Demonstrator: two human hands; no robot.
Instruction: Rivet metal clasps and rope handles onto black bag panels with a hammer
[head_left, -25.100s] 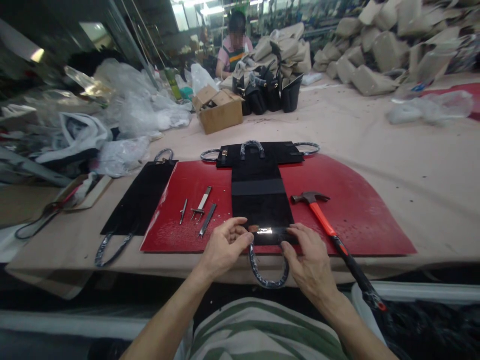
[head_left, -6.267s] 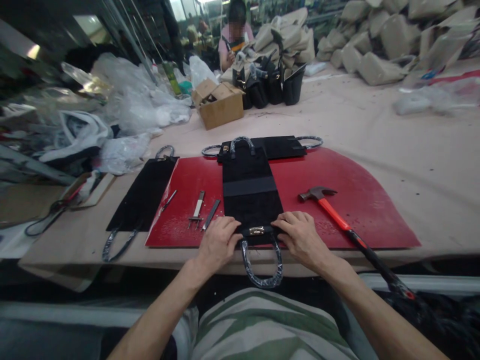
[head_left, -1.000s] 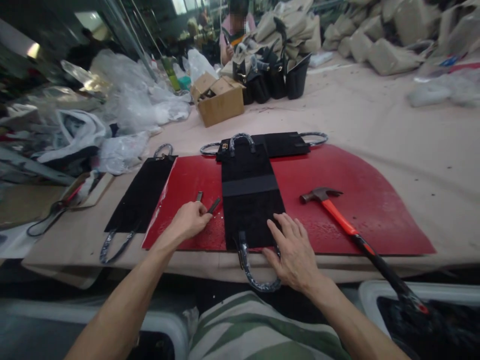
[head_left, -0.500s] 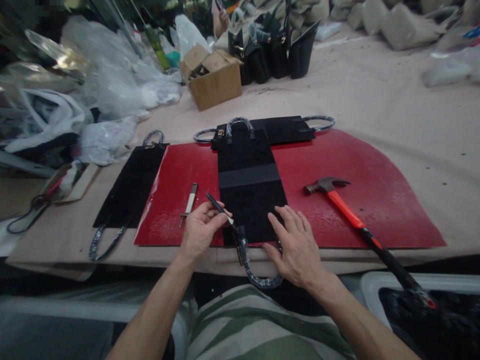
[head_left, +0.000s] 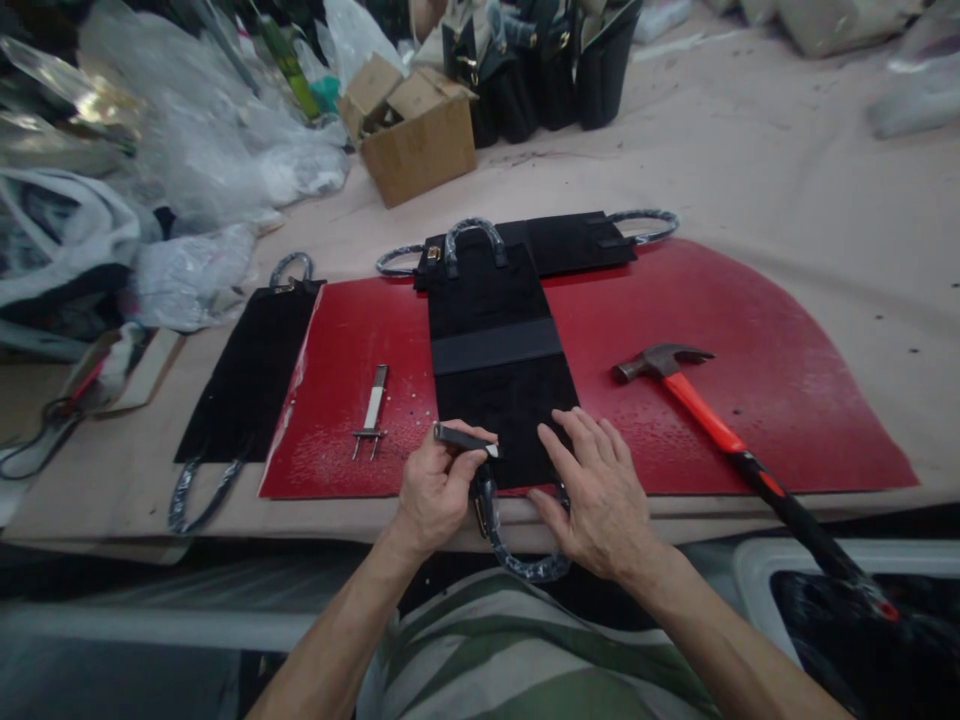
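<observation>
On my feed the left hand (head_left: 439, 490) is closed around a short dark metal tool (head_left: 459, 437), pinched between thumb and fingers so that it lies nearly level, its pale tip pointing right at the near left corner of the black panel (head_left: 499, 400). I read that grip as one for fine placing, not force. The right hand (head_left: 600, 495) is open, fingers spread and pressed flat on the near right part of the same panel, which I judge pins the soft material so it cannot creep. The panel lies lengthwise down the middle of the red mat (head_left: 675, 300), its near edge at the worktop's (head_left: 787, 180) front. Its plastic-wrapped handle (head_left: 534, 572) hangs over that front edge between the two hands, free of the mat, so the panel can sit flat. The mat itself looks pitted, so I take it for a sacrificial backing under the work. A hammer (head_left: 694, 410) with an orange shaft lies on the mat just right of the right hand, head away, within easy reach. A pronged tool (head_left: 371, 410) lies on the mat left of the panel. A second panel (head_left: 251, 375) lies beside the mat's left edge, and a crosswise panel (head_left: 577, 245) sits under the far end of the middle one. A cardboard box (head_left: 412, 140) stands well beyond.
</observation>
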